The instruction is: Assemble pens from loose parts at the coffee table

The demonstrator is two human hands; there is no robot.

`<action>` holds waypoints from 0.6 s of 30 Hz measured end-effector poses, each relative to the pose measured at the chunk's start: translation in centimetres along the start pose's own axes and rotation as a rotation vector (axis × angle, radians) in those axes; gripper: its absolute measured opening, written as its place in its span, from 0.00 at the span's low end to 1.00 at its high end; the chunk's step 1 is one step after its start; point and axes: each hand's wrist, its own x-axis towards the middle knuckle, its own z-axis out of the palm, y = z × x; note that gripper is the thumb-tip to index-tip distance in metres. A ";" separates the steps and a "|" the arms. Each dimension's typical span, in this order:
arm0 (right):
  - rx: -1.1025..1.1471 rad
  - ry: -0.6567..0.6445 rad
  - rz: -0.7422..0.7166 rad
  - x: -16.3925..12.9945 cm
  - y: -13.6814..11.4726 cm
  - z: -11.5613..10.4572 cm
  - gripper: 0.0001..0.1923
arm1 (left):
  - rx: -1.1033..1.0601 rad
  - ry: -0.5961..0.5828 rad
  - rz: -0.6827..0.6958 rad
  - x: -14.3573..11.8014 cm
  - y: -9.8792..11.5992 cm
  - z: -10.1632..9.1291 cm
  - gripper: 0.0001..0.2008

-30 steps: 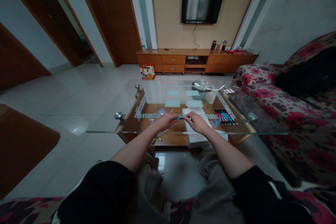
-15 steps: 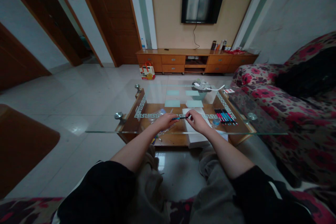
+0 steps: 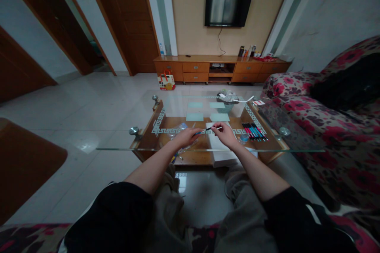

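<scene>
Hands are meeting over the near middle of the glass worktop (image 3: 118, 142), both working on one slim pen. The left hand (image 3: 185, 136) is curling its fingers around the blue end of the pen (image 3: 205, 130), while the right hand (image 3: 225, 134) is pinching the other end, where a thin pale tip is sticking out toward the right. The pen is hanging just above the glass, tilted slightly up toward the right, over the near edge of a white sheet of paper (image 3: 215, 142) that is lying flat under the right hand. A row of coloured pens (image 3: 254, 131) is lying side by side on the worktop to the right, near the right hand but apart from it, and a small clear round lid (image 3: 244, 138) is sitting between them and the paper. A crumpled clear plastic bag (image 3: 178, 129) is lying just beyond the left hand. Farther back, a small basket (image 3: 228, 104) holding scraps is standing on the glass, well apart from both hands.
</scene>
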 end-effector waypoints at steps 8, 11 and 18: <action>0.155 0.064 0.109 0.2 -0.4 -0.5 0.19 | 0.036 -0.018 -0.010 0.0 -0.1 0.0 0.16; 0.139 0.099 0.094 0.4 -0.3 -0.6 0.20 | 0.044 -0.017 -0.009 0.0 -0.1 0.0 0.16; -0.055 0.260 0.002 0.9 0.2 -2.8 0.20 | 0.022 -0.026 -0.005 0.0 -0.3 0.0 0.14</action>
